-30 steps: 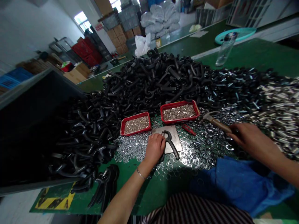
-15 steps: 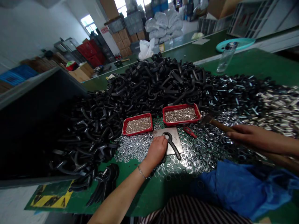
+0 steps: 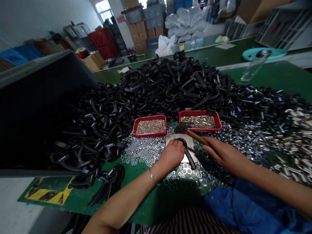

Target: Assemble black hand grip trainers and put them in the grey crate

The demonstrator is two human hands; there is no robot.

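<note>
Your left hand (image 3: 172,156) is closed over a black hook (image 3: 189,159) on a steel plate (image 3: 170,139). Your right hand (image 3: 225,159) grips a hammer (image 3: 182,127) by its wooden handle, its head raised near the hook. The heap of hooks (image 3: 170,87) is large, and both red trays (image 3: 149,117) hold plenty of small metal parts. Washers (image 3: 143,151) spread across the green bench (image 3: 268,78), with sacks (image 3: 184,22) and cartons (image 3: 138,34) beyond.

desk (image 3: 156,201): hook pile (image 3: 168,87) behind | two trays (image 3: 149,126) before pile | steel plate (image 3: 179,139) before trays | washers (image 3: 180,178) around plate | metal sleeves (image 3: 292,146) far right
</note>
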